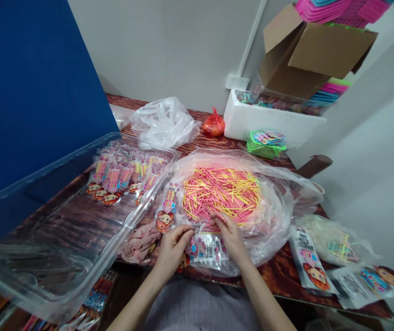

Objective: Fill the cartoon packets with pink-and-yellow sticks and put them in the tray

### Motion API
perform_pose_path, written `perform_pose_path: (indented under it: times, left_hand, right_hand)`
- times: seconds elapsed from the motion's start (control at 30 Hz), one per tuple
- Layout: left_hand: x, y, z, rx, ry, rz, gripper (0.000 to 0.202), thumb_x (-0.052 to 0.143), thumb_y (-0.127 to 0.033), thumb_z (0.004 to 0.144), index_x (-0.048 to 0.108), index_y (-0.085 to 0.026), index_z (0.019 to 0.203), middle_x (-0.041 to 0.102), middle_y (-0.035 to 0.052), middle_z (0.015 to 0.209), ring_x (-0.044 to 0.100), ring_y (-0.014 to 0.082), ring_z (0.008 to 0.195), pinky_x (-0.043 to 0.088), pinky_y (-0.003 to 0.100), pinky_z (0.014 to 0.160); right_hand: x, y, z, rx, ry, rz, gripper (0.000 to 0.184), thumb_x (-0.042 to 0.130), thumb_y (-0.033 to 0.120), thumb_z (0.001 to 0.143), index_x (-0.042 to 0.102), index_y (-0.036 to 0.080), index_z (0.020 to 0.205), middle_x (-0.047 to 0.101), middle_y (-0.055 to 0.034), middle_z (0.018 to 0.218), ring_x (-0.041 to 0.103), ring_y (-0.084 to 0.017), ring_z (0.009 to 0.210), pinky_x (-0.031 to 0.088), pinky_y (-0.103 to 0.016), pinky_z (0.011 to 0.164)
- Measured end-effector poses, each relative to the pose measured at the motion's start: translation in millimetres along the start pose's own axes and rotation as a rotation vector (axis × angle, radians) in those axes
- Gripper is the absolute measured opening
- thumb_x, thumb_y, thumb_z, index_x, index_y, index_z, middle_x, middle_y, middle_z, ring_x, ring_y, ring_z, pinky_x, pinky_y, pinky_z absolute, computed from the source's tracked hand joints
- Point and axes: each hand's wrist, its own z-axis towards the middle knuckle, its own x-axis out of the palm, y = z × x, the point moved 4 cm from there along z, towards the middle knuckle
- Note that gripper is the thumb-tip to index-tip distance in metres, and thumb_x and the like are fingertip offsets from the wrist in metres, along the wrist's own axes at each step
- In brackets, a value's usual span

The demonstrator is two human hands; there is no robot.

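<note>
My left hand (pixel 173 248) and my right hand (pixel 230 238) both pinch a small printed plastic packet (pixel 206 249) at the near table edge, fingers curled on its top. Just beyond them lies a heap of pink and yellow sticks (pixel 222 192) in an open clear bag (pixel 276 216). A filled packet with a cartoon face (pixel 165 212) lies left of the heap. Several more filled packets (pixel 121 180) lie in a clear plastic tray (pixel 79 239) on the left.
A blue board (pixel 27 92) stands at left. At the back sit a crumpled clear bag (pixel 164 122), a red bag (pixel 213 125), a white foam box (pixel 269 122), a green basket (pixel 265 145) and a cardboard box (pixel 307 50). Empty packets (pixel 312 269) lie at right.
</note>
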Motion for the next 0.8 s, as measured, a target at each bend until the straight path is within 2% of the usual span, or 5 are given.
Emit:
perform_pose_path:
  times: [0.17, 0.33, 0.47, 0.6, 0.8]
  left_hand:
    - [1.7, 0.9, -0.8, 0.070, 0.027, 0.064, 0.020, 0.056, -0.033, 0.089, 0.069, -0.018, 0.087, 0.068, 0.0014, 0.081, 0.062, 0.0167, 0.076, 0.045, 0.025, 0.071]
    - [7.7, -10.2, 1.0, 0.108, 0.049, 0.093, 0.020, 0.054, -0.030, 0.091, 0.069, -0.018, 0.087, 0.067, 0.0017, 0.082, 0.060, 0.0164, 0.077, 0.044, 0.025, 0.072]
    - [14.3, -20.3, 4.4, 0.109, 0.077, 0.046, 0.020, 0.054, -0.029, 0.091, 0.070, -0.019, 0.088, 0.069, 0.0021, 0.086, 0.061, 0.0169, 0.082, 0.044, 0.026, 0.075]
    - [22.9, -17.7, 6.4, -0.003, 0.111, -0.129, 0.019, 0.059, -0.032, 0.087, 0.071, -0.018, 0.085, 0.066, 0.0002, 0.076, 0.059, 0.0150, 0.071, 0.044, 0.024, 0.067]
    - [27.0, -11.1, 6.2, -0.143, 0.157, -0.379, 0.020, 0.065, -0.036, 0.081, 0.069, -0.016, 0.079, 0.061, -0.0028, 0.067, 0.052, 0.0106, 0.061, 0.040, 0.021, 0.059]
  right_hand:
    - [-3.6, 1.1, -1.7, -0.023, -0.009, -0.039, 0.023, 0.055, 0.038, 0.091, 0.069, 0.021, 0.098, 0.069, -0.0031, 0.081, 0.065, -0.022, 0.082, 0.047, -0.034, 0.080]
    - [-4.4, 12.6, -2.1, -0.007, -0.020, 0.038, 0.021, 0.062, 0.038, 0.086, 0.071, 0.020, 0.094, 0.069, -0.0023, 0.080, 0.064, -0.020, 0.078, 0.048, -0.033, 0.077]
    - [-5.2, 29.0, 8.3, 0.038, -0.063, 0.431, 0.013, 0.069, 0.036, 0.083, 0.069, 0.024, 0.089, 0.068, 0.0013, 0.077, 0.064, -0.017, 0.076, 0.050, -0.033, 0.079]
    - [1.4, 50.7, 24.6, 0.112, -0.063, 0.879, 0.013, 0.073, 0.035, 0.080, 0.068, 0.025, 0.085, 0.073, 0.0001, 0.089, 0.068, -0.019, 0.091, 0.049, -0.041, 0.094]
    - [21.7, 63.5, 19.8, 0.210, 0.076, 0.926, 0.011, 0.075, 0.034, 0.079, 0.070, 0.025, 0.082, 0.076, -0.0014, 0.093, 0.067, -0.024, 0.104, 0.044, -0.046, 0.101]
